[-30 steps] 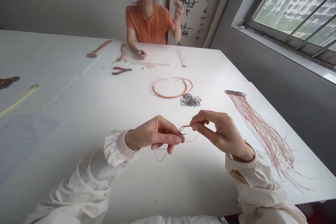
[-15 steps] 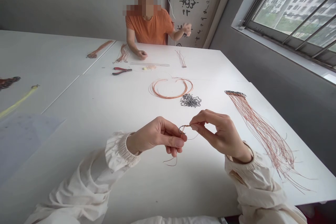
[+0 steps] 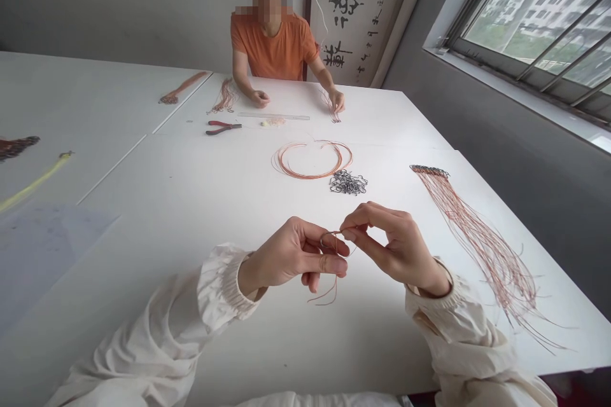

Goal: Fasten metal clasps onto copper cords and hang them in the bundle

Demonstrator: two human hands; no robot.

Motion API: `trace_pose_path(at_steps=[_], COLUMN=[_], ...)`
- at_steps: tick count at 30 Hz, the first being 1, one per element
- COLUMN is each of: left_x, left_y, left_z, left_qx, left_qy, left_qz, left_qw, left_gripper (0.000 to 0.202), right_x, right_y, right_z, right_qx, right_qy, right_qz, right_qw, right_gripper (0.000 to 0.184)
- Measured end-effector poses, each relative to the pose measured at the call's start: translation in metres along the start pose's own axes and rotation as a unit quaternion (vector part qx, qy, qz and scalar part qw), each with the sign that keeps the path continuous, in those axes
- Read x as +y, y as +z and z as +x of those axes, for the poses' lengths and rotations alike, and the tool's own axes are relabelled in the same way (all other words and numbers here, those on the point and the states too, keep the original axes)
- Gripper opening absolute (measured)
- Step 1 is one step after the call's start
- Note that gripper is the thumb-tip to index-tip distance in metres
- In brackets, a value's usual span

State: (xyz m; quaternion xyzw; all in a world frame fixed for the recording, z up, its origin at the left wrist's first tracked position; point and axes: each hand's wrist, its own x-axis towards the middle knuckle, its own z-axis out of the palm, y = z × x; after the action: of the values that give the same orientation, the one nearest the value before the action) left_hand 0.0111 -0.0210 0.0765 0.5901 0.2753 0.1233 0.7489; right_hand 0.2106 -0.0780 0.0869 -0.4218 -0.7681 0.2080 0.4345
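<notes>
Between my hands is a fish hook (image 3: 324,241), its curved end towards the left. My right hand (image 3: 394,243) pinches the hook's shank between thumb and forefinger. A thin orange line (image 3: 335,289) passes through the thumb and fingers of my left hand (image 3: 296,255), which is closed on it just below the hook; its loose ends dangle underneath. Beyond my hands lies a pile of dark fish hooks (image 3: 349,182), beside a coil of orange line (image 3: 305,175). At the right is a bundle of hooks tied with long orange lines (image 3: 470,238).
Across the table (image 3: 229,191) a person in an orange shirt (image 3: 272,48) handles a few tied lines. Near them lie pliers (image 3: 223,127), a clear ruler (image 3: 274,116) and small pale bits (image 3: 273,122). More bundles (image 3: 184,87) and a yellow strand (image 3: 35,184) lie at left.
My left hand has moved slightly right, closer to my right hand, and the line now crosses the hook's shank. The other person's raised hand has come down onto the tied lines.
</notes>
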Motion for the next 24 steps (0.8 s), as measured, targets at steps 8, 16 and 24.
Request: trace_pose_path(at_steps=[8, 16, 24], left_x=[0.001, 0.016, 0.018], left_y=[-0.003, -0.016, -0.007], left_z=[0.001, -0.01, -0.014], left_qx=[-0.058, -0.012, 0.066], left_qy=[0.001, 0.051, 0.095], left_qz=[0.001, 0.013, 0.003], left_qw=[0.998, 0.999, 0.993], left_gripper=[0.018, 0.044, 0.026], right_x=[0.001, 0.0, 0.001], right_y=[-0.001, -0.001, 0.003], right_z=[0.0, 0.0, 0.002], right_qx=[0.002, -0.006, -0.012], right_qy=[0.022, 0.038, 0.054], right_qz=[0.042, 0.089, 0.103], right_qw=[0.999, 0.995, 0.993], right_gripper=[0.009, 0.008, 0.008])
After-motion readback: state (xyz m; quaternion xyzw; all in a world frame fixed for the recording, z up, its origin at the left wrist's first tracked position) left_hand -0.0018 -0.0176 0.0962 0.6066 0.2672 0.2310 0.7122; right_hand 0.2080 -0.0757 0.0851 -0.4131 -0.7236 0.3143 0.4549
